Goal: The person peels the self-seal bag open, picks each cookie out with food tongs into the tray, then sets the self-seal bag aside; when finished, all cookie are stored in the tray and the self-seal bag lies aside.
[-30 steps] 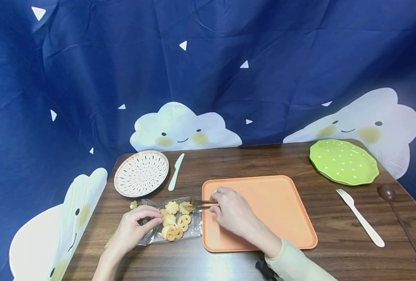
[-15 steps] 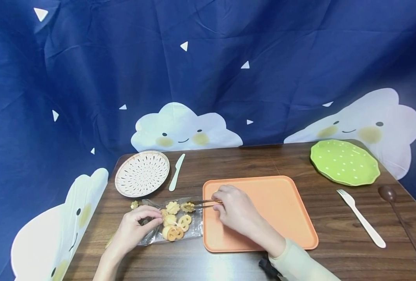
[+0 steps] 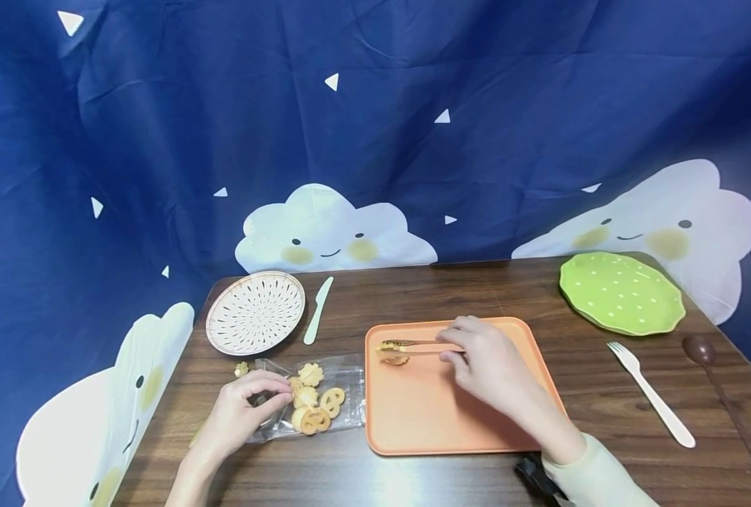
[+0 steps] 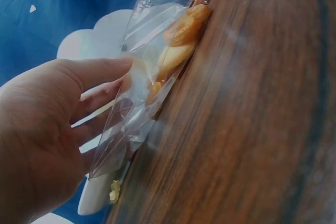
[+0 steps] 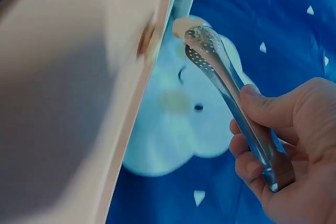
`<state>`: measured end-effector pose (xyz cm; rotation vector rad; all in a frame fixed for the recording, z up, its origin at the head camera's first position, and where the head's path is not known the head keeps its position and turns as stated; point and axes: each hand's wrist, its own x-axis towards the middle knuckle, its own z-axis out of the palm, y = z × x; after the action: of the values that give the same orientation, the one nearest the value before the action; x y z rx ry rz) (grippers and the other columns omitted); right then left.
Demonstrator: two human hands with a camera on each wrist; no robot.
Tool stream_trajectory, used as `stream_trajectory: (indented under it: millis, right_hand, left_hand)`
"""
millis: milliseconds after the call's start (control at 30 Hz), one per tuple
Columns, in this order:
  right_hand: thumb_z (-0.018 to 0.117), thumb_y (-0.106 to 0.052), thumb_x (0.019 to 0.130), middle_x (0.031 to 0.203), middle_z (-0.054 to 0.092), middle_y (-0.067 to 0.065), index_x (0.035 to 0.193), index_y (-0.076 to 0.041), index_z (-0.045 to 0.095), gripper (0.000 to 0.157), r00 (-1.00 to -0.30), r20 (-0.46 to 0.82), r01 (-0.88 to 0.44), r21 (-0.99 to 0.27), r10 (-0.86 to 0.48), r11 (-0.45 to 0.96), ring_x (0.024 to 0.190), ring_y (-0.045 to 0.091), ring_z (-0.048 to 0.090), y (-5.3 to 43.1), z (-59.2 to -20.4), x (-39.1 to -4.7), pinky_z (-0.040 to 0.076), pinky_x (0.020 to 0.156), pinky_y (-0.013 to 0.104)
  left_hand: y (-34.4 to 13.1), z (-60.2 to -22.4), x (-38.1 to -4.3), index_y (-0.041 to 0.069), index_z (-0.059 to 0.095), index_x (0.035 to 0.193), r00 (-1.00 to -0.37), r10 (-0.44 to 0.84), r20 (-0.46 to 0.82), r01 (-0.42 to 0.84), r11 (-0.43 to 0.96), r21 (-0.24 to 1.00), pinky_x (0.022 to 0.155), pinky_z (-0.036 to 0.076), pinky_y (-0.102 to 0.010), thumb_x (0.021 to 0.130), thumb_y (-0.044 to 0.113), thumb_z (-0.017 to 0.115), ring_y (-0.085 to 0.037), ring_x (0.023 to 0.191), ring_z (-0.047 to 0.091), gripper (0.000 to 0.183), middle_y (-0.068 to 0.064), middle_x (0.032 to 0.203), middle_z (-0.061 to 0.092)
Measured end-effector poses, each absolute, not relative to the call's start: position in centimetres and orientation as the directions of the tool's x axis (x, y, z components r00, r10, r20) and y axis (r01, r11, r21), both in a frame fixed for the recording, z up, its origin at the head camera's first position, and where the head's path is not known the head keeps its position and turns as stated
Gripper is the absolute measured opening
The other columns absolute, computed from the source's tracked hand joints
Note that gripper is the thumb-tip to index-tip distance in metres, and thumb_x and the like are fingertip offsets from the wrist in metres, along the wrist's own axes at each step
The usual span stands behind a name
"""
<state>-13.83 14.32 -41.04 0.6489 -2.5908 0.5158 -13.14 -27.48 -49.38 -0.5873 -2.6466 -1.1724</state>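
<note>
My left hand (image 3: 242, 412) holds the near-left edge of a clear plastic bag (image 3: 351, 405), the thumb in front and the other fingers partly behind the film. Several cookies (image 3: 314, 420), some pretzel-shaped and some flower-shaped, lie on or in the bag. Above the orange tray (image 3: 426, 429), my right hand (image 3: 492, 362) grips metal tongs (image 5: 226, 82) with perforated tips. Between those tips is a pale cookie (image 5: 181, 25). Just below them, a brownish, cookie-like shape (image 3: 395, 361) shows on the tray; it is blurred in the right wrist view.
A white patterned plate (image 3: 256, 313) and a pale green knife (image 3: 318, 310) stand at the back left. To the right are a green dotted plate (image 3: 621, 292), a white fork (image 3: 652, 394) and a brown long-handled spoon (image 3: 723, 394). A small yellowish piece (image 3: 241, 369) lies near the left hand.
My right hand has moved right with the tongs, carrying a flower-shaped cookie from the bag's upper right to over the tray's left part. My left hand stays put at the bag.
</note>
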Motion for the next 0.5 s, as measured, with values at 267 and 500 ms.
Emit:
stream_trajectory:
  millis: [267,500]
  right_hand:
    - [0.082,-0.004,0.072,0.091,0.072,0.001,0.096,-0.008,0.077,0.025,-0.763,0.535,-0.520,-0.173,-0.364,0.836,0.088,0.022,0.068,18.3,-41.5,-14.1,0.058,0.075,0.042]
    - [0.081,0.000,0.071,0.093,0.071,0.003,0.097,-0.010,0.076,0.028,-0.761,0.519,-0.517,-0.123,-0.389,0.847,0.093,0.025,0.069,19.4,-41.8,-14.4,0.059,0.074,0.044]
  left_hand:
    - [-27.3,-49.0,-12.9,0.029,0.078,0.092,-0.913,0.259,0.316,0.408,0.598,0.690,0.089,0.048,-0.005,0.084,0.024,0.083,0.000,0.098,0.069,0.011,0.012,0.100,0.076]
    - [-27.1,-48.9,-12.8,0.029,0.078,0.091,-0.912,0.236,0.334,0.408,0.584,0.702,0.089,0.047,-0.004,0.081,0.019,0.085,-0.003,0.097,0.069,0.016,0.009,0.100,0.077]
